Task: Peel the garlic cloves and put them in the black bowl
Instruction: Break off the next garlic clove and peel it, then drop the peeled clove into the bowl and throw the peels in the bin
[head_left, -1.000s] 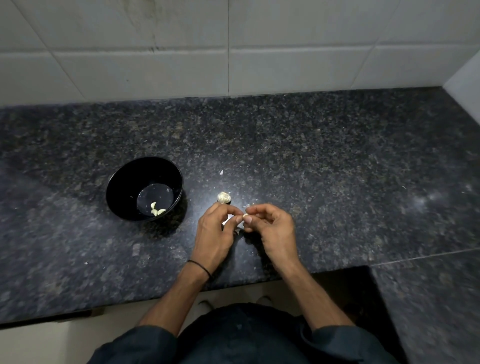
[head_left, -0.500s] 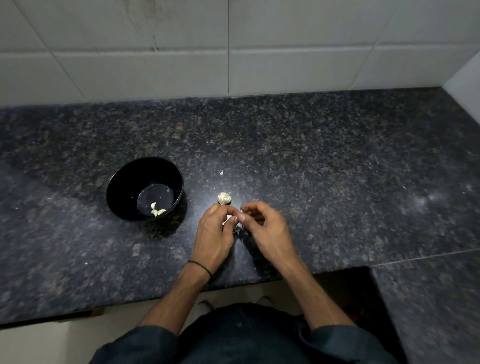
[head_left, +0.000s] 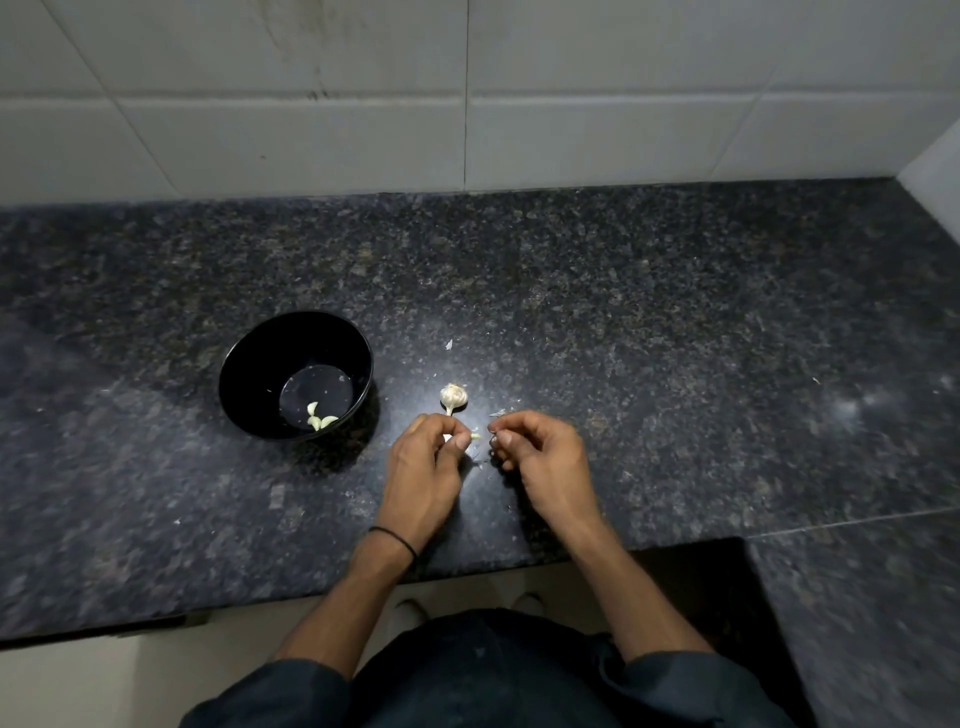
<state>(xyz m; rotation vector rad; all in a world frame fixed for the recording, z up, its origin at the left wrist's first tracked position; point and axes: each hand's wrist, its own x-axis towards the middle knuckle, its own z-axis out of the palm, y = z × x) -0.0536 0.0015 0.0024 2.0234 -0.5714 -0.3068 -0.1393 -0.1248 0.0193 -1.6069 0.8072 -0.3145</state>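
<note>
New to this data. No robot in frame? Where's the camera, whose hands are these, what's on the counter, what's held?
There is no robot. A person works bare-handed and wears one wide-angle camera on the head, looking down. That is the only view.

The left hand pinches a garlic clove. The right hand is beside it with fingers curled. Whether it holds a bit of skin is too small to tell.

On the granite counter, the garlic bulb lies just beyond the hands, with a few skin flakes. To the left stands the black bowl with peeled cloves inside.
</note>
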